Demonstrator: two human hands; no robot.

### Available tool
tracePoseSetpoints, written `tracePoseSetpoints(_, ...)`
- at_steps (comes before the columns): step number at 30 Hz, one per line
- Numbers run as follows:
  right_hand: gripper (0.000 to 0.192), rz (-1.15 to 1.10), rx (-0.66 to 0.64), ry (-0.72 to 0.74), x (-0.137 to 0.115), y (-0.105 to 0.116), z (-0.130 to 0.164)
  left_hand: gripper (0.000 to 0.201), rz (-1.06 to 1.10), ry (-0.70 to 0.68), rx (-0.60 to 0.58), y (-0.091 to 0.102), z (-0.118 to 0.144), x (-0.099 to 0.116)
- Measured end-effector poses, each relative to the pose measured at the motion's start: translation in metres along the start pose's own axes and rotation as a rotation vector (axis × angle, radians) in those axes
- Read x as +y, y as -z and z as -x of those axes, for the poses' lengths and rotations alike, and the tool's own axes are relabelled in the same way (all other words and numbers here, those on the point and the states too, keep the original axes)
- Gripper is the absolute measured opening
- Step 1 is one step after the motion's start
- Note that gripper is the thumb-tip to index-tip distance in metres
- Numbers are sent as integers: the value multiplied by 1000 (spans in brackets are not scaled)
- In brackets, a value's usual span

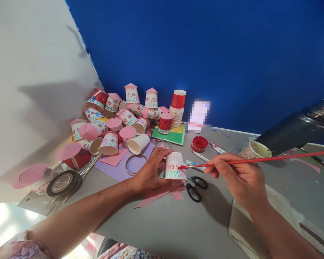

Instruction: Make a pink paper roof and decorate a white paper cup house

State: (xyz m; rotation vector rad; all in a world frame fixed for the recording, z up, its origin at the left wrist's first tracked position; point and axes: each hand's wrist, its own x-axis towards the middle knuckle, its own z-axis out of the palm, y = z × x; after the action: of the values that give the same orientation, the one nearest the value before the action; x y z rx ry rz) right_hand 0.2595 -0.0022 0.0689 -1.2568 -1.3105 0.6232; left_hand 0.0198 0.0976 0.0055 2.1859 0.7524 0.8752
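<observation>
Tabletop [178,223]: grey, it carries everything; the widest bare stretch lies on the near side of both hands, toward the person
Walls: a white one rises left of the left hand, a blue one stands beyond both hands, and the two meet behind the heap of cups
Heap of finished cups [116,118]: decorated cups with pink paper roofs, piled beyond and left of the left hand, close enough to hem it in on that side
Left hand [151,172]: its grip is wrapped around the upturned paper cup [175,165], steadying it on pink paper scraps [162,192]
Right hand [232,176]: its grip is pinched narrow on the red paintbrush [259,160], whose tip touches the cup's side among red dabs
Step in hand: judging by the dabs above the green scribble, red flower marks are being painted on the cup wall
Next move: it likely calls for a light touch and a small turn of the cup by the left hand, so that an unpainted face comes to the tip
Scissors [194,187]: just below the brush tip, between the two hands
Red paint pot [199,143]: open, just beyond the brush, a short reach for reloading
Tape roll [63,183]: well left of the left hand, near the tabletop's edge
</observation>
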Motion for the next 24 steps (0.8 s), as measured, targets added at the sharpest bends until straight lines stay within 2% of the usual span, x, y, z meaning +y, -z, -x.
tracePoseSetpoints(5,25,-11,55,41,0,0,0,91,3,-7,-20,1,0,-1)
tracePoseSetpoints(11,26,-2,-13,12,2,0,1,91,-2,-3,-20,0,0,-1)
tracePoseSetpoints(15,24,-3,2,48,4,1,0,91,-4,-15,-23,-1,-1,0)
tracePoseSetpoints(18,23,18,-41,87,7,1,-1,89,3,-6,-21,-1,-1,1)
tracePoseSetpoints(24,22,42,-13,109,6,0,-2,89,17,-2,-35,-1,0,0)
